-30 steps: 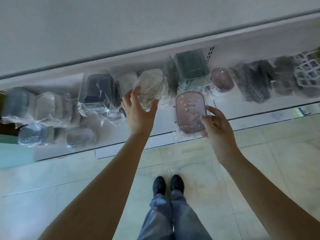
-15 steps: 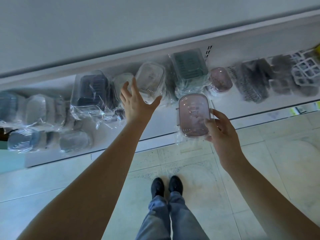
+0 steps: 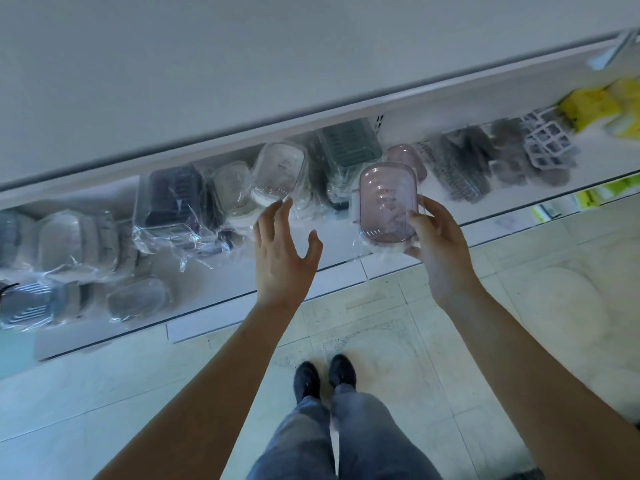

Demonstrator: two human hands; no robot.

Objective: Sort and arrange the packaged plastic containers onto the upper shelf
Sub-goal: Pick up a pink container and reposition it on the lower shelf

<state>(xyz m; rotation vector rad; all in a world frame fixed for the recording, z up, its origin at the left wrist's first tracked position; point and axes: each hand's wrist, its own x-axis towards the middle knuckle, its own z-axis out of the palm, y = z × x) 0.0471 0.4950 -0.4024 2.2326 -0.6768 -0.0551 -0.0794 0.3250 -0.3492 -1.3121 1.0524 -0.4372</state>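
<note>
The scene is dimly and evenly lit, with a cool bluish cast. White glints are caught on the plastic wrap (image 3: 180, 233) toward nine o'clock. Wide-angle bending is seen in the shelf edge (image 3: 311, 112), strongest toward three o'clock. Slight softness is found throughout, and the packs at nine o'clock are blurred.

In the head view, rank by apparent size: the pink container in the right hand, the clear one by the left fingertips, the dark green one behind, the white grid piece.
1. Dark green container.
2. Pink container and clear container: about alike; pink is held nearer the camera, so unsure.
3. White grid piece, smallest.
</note>
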